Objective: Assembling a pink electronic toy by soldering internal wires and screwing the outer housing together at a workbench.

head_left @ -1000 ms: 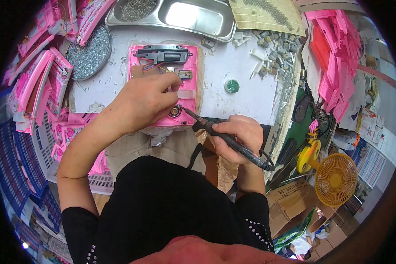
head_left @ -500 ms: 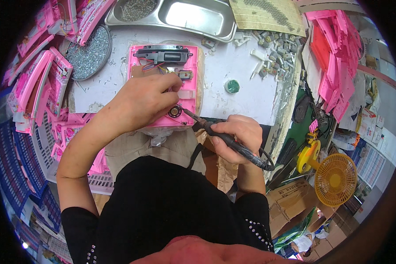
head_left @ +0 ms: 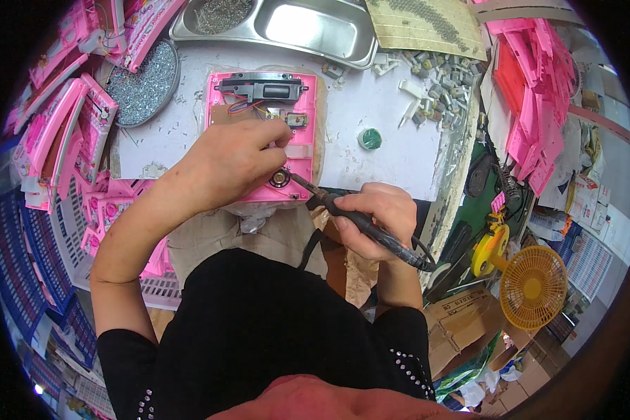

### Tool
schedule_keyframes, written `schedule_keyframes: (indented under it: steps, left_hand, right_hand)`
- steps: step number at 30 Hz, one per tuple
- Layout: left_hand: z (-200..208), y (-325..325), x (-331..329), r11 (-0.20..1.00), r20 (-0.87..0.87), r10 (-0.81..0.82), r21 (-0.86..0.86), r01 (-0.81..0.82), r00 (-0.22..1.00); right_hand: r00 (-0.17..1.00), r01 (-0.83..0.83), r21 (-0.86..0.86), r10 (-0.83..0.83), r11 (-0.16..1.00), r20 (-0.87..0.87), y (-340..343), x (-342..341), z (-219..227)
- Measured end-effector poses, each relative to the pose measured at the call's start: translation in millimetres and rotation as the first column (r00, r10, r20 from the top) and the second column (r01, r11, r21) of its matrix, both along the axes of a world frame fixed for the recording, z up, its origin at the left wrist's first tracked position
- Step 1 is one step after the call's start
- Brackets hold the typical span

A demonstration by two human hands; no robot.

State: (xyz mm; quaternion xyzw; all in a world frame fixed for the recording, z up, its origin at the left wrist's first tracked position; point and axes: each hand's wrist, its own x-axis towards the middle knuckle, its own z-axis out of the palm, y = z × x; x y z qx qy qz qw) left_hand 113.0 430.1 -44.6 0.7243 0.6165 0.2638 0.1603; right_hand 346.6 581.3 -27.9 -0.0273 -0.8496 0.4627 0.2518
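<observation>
My right hand [head_left: 379, 218] grips the dark handle of a soldering iron [head_left: 371, 229]. Its tip reaches left to the edge of a small round speaker [head_left: 280, 178] in an open pink plastic casing [head_left: 302, 165]. Over the left part of that casing lies my left hand [head_left: 241, 155], with fingers bent and pressed together near the speaker; what they hold, if anything, is hidden. Above the hand, the casing holds a black part [head_left: 264, 89], thin coloured wires and a small metal motor [head_left: 295, 120].
A round tray of screws [head_left: 147, 84] lies left, beside stacked pink casings [head_left: 70, 140]. A steel tray [head_left: 315, 31] stands at the back. Small motors [head_left: 448, 87] lie to the right, and a green-topped round container [head_left: 369, 138] sits nearer. A yellow fan [head_left: 533, 287] stands lower right.
Almost nothing differs. Both hands and the soldering iron hold nearly the same place at the speaker; the whole view has shifted very slightly.
</observation>
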Motion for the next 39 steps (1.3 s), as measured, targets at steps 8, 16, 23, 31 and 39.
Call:
schedule_keyframes:
  steps: [8,16,23,31,39]
  left_hand:
    - [1.5,0.2,0.2,1.0,-0.002,-0.001,0.006,0.001,1.0]
    - [5.2,-1.4,-3.2,1.0,-0.003,-0.013,-0.025,0.013,1.0]
    - [1.9,1.6,4.2,0.997,0.021,0.011,0.074,-0.012,1.0]
    - [5.5,-2.7,1.0,0.994,0.087,0.017,0.102,-0.026,0.996]
    - [9.3,-28.3,-14.2,0.957,0.236,0.251,0.083,-0.277,0.939]
  right_hand:
    - [0.999,0.04,-0.013,-0.04,0.999,0.023,-0.3,5.2,5.1]
    - [0.911,0.411,-0.197,-0.405,0.89,0.073,16.3,81.8,16.1]
    - [0.382,0.797,-0.45,-0.914,0.402,-0.14,61.0,205.2,45.7]
    - [0.107,0.931,-0.331,-0.982,0.155,-0.159,118.9,228.2,43.1]
    - [0.411,0.503,-0.864,-0.88,0.002,0.238,120.5,216.3,-12.6]
